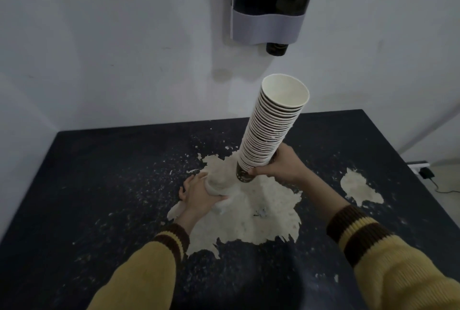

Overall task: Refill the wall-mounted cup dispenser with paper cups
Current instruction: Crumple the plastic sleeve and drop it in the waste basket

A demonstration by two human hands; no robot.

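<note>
1. Paper cups (271, 125), nested in one tall stack, rise tilted from the right hand (281, 167), open mouth uppermost and leaning toward the white wall (112, 35) beyond both hands.
2. The cup dispenser (267, 25) hangs on that wall above and beyond the hands, apart from the stack: a dark tube over a pale grey band, with a small black piece (276, 48) poking from its underside.
3. Beneath the hands lies a dark table (99, 172), speckled with flecks; a large pale worn patch (261, 222) spreads under and between the wrists, and a smaller patch (358, 187) sits to the right of the right hand.
4. The right hand curls round the bottom of the stack, fingertips pinching just above the lowest, dark-patterned cup.
5. The left hand (199, 195), lower and to the left, grips a crumpled translucent wrapper (219, 180) that reaches to the stack's base.
6. Both arms wear mustard sleeves (139, 272) with brown-striped cuffs.
7. The dispenser's top is cut off by the frame edge; its contents cannot be made out through the dark tube.
8. Far right of the right hand, a white power strip (420, 165) is partly hidden by the table edge.
</note>
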